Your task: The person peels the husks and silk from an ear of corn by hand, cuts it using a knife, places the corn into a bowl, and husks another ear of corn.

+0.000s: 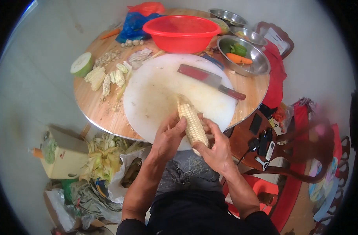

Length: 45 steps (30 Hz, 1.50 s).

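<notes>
A pale ear of corn (192, 123) is held between my two hands over the near edge of a round white cutting board (147, 94). My left hand (169, 133) grips its left side, thumb against the kernels. My right hand (216, 145) wraps the lower right side, near the bottom end. The husk is off, with a short dry stub at the top end. Beyond it on the board lies a cleaver (210, 80) with a red handle, its blade pointing up and left.
Corn cobs (106, 84) and loose kernels lie left of the board, by a cut green gourd (82, 64). Behind stands a red basin (181, 37). A steel bowl (261, 58) holds a carrot (239, 58) and green pepper. Husks (102, 154) fill a bag below left.
</notes>
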Available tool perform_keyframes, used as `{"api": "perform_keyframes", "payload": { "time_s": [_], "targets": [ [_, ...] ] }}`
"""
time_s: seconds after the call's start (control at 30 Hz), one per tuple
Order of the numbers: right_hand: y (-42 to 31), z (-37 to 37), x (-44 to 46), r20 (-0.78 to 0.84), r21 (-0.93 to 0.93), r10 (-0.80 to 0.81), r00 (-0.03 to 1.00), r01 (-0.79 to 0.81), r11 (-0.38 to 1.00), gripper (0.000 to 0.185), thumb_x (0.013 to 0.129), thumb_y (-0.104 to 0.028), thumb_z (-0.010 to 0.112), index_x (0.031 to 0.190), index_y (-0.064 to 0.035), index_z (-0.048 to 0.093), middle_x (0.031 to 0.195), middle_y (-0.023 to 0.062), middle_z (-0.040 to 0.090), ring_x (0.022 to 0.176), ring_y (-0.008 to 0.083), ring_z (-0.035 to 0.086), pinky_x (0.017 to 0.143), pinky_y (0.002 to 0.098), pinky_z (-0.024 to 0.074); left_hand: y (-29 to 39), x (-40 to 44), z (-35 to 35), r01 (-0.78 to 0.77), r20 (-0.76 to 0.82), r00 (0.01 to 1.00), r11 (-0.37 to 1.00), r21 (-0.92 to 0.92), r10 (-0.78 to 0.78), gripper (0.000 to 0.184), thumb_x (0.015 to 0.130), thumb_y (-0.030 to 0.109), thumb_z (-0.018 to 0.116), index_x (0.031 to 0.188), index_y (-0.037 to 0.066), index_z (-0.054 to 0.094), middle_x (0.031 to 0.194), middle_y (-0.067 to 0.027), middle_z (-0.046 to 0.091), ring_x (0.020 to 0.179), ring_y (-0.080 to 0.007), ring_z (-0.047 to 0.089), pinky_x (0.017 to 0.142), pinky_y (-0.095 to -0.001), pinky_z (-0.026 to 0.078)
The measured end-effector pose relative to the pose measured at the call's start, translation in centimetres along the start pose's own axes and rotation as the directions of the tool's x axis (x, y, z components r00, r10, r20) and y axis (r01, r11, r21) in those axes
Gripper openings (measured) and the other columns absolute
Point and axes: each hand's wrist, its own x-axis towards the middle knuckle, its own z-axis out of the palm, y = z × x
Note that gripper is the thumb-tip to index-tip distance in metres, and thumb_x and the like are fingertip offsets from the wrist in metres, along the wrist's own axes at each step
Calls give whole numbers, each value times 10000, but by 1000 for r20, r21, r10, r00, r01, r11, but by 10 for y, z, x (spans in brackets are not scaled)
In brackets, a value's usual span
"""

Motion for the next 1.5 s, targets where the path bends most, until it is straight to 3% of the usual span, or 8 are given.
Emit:
{"api": "perform_keyframes", "payload": {
  "time_s": [0.37,0.57,0.63,0.87,0.97,1.13,1.3,1.5],
  "targets": [
    [-9,-35,21,158,-383,-227,961,271,883,210,914,-166,741,1017,-7,651,932,174,699,836,355,704,715,397,550,-8,-7,-6,43,19,999,999,-29,-42,427,1081,215,486,1418,-48,472,1250,-141,627,1137,-249,625,1044,-430,489],
    [-23,-35,31,91,-80,65,994,-58,995,223,961,-233,679,993,-16,641,843,186,673,802,407,670,704,449,521,-13,-10,-9,107,48,994,979,-171,-100,468,1073,273,514,1416,-41,467,1256,-144,625,1145,-234,617,984,-369,510],
    [-29,-33,35,227,-414,-48,973,141,899,246,980,-190,667,868,17,595,725,192,597,686,386,622,609,406,480,-17,-9,-1,47,-31,998,992,-113,-51,446,1084,265,492,1414,-34,472,1262,-136,621,1137,-228,617,968,-367,511],
    [-22,-42,39,375,-348,-324,869,455,819,268,1004,-265,603,897,-20,596,805,175,656,790,412,650,681,460,499,-19,-10,-1,12,-38,999,1000,-9,-12,416,1096,260,459,1407,-15,492,1270,-125,620,1142,-219,611,983,-353,496],
    [-22,-46,30,356,-41,-448,820,493,869,286,1021,-150,578,778,-4,544,658,125,534,553,290,556,528,371,430,-20,-9,-2,17,-8,1000,1000,-17,-18,453,1091,264,504,1458,0,475,1254,-93,645,1104,-174,621,967,-326,505],
    [-4,-56,45,-3,127,52,999,-51,991,279,1082,-205,470,862,-64,568,673,-27,520,607,20,492,509,209,370,-20,-8,1,108,-55,992,989,-100,-113,471,1104,348,440,1413,-5,489,1185,-150,667,969,-225,682,847,-367,583],
    [-26,-43,46,89,-318,65,994,-33,947,257,1021,-260,555,952,-22,621,733,214,635,725,418,660,654,485,494,-25,-7,8,114,-11,993,993,-19,-114,464,1106,357,432,1392,-2,497,1152,-141,668,960,-210,677,820,-349,587],
    [1,-40,56,134,-524,-299,945,324,788,228,1010,-221,531,992,-46,676,773,215,651,771,413,677,657,511,515,-23,-9,10,168,23,985,986,20,-169,470,1105,386,420,1361,4,515,1104,-145,668,928,-199,673,773,-337,582]
  ]
}}
